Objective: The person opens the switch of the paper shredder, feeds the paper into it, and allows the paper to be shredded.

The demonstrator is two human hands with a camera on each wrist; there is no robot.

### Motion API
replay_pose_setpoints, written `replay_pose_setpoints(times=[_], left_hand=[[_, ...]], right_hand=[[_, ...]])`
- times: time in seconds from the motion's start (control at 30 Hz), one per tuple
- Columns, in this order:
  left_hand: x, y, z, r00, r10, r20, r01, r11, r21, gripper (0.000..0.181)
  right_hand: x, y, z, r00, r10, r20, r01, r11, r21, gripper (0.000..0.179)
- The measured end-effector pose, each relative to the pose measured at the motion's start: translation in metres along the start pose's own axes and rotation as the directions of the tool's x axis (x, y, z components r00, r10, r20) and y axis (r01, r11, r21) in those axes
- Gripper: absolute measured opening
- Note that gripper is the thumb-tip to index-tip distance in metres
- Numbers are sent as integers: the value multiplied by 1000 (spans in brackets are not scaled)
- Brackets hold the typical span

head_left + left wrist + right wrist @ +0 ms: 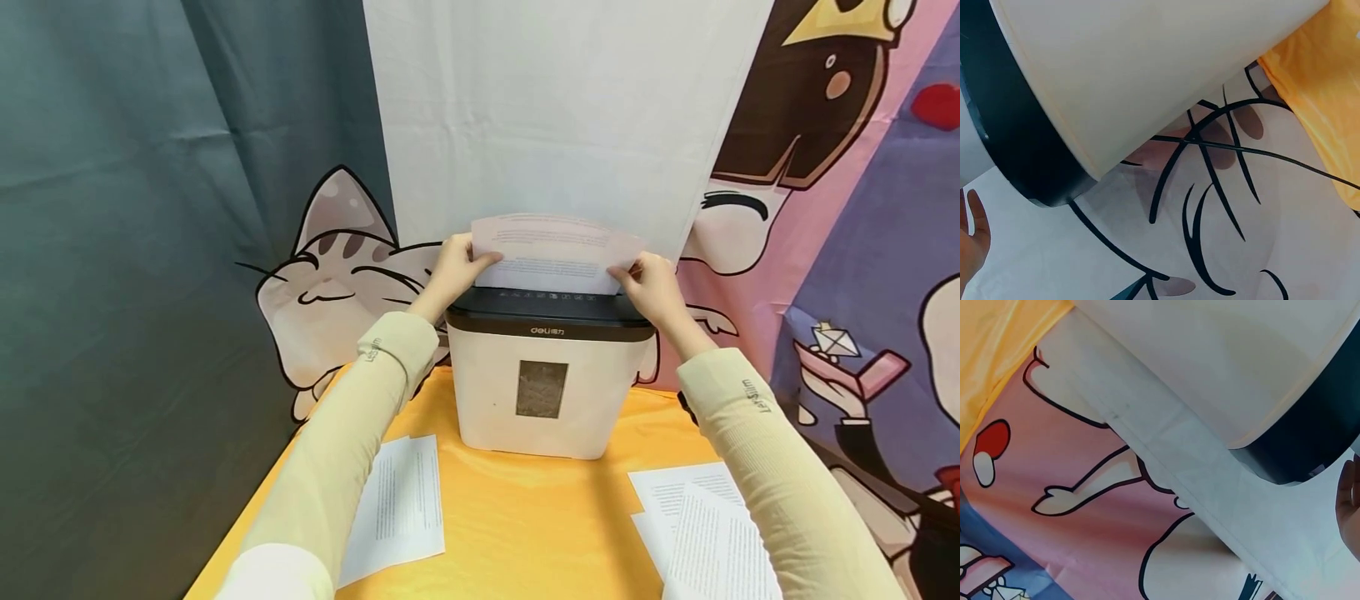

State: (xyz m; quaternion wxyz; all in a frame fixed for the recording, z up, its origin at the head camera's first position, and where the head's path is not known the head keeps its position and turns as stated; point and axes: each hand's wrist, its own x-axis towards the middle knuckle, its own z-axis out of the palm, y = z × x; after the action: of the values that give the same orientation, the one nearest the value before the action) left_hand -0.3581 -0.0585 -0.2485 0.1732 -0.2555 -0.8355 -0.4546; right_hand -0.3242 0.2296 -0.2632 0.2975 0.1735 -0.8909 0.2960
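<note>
A printed sheet of paper stands upright over the black top of a white paper shredder. Its lower edge meets the top, where the slot itself is hidden from view. My left hand pinches the sheet's left side, thumb on the near face. On the opposite side, my right hand pinches the sheet's right edge. In the left wrist view only part of the left hand shows beside the shredder's black lid. The right wrist view catches the right hand at its edge.
Printed sheets lie on the yellow tablecloth at the left. More overlapping sheets lie at the right, partly under my right forearm. Behind the shredder hangs a white cloth, with cartoon-printed fabric on both sides.
</note>
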Motion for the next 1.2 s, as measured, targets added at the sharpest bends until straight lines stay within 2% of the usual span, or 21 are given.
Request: replay_pose_setpoints(times=[0.17, 0.4, 0.57, 0.77, 0.83, 1.0, 1.2], left_hand=[[-5, -5, 3, 999, -26, -21, 27, 1000, 4, 25], [-4, -4, 8, 992, -43, -120, 30, 994, -108, 25], [-5, -5, 11, 989, -46, -138, 36, 997, -70, 22], [-9, -10, 14, 987, -73, -143, 67, 997, -44, 22], [-9, -11, 15, 986, -75, -151, 71, 997, -32, 22], [-8, -12, 16, 985, -75, -157, 74, 997, -12, 22], [-12, -12, 18, 984, -77, -158, 77, 997, -8, 23]], right_hand=[[-3, 1, 5, 1000, 1, 7, -1, 1000, -5, 20], [-5, 6, 9, 999, 14, -37, -14, 1000, -8, 20], [-7, 4, 10, 997, 45, -68, -45, 999, -5, 19], [-9, 2, 13, 983, 114, -142, -97, 988, 121, 14], [-9, 2, 13, 979, 125, -160, -103, 985, 136, 12], [-11, 3, 13, 975, 118, -189, -100, 990, 104, 18], [-15, 7, 15, 979, 103, -176, -97, 994, 45, 21]])
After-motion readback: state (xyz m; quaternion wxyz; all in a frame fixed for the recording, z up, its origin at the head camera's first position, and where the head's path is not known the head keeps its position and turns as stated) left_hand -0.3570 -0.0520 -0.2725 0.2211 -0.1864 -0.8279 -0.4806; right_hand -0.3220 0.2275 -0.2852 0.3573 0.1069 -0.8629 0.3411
